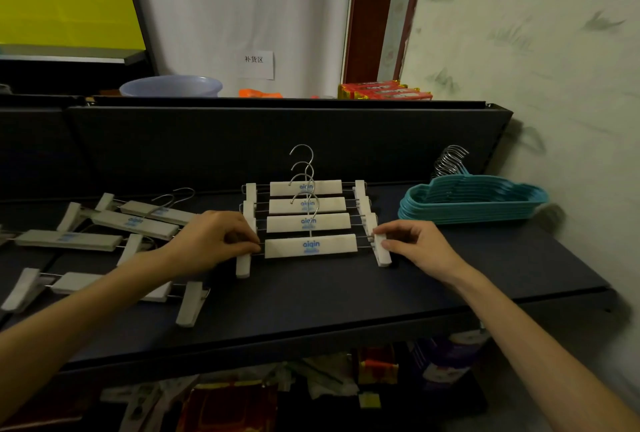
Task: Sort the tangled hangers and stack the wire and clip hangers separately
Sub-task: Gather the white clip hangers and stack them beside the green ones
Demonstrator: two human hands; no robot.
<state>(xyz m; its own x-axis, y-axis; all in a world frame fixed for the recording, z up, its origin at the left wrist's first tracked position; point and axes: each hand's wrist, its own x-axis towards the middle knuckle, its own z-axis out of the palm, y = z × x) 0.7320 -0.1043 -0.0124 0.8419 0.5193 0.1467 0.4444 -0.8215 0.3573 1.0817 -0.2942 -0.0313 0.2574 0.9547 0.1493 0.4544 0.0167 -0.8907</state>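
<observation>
4 clip hangers [310,220] lie in a row; left hand [211,239] and right hand [417,246] pinch the nearest hanger's [310,246] end clips.

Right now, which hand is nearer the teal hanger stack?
Right. The right hand pinches the front clip hanger's right clip, just left of and in front of the teal hanger stack; the left hand holds its far-side clip.

Bare shelf [311,300] lies before the clip hangers [310,220]; loose hangers [104,241] crowd left, teal stack [474,203] right.
</observation>
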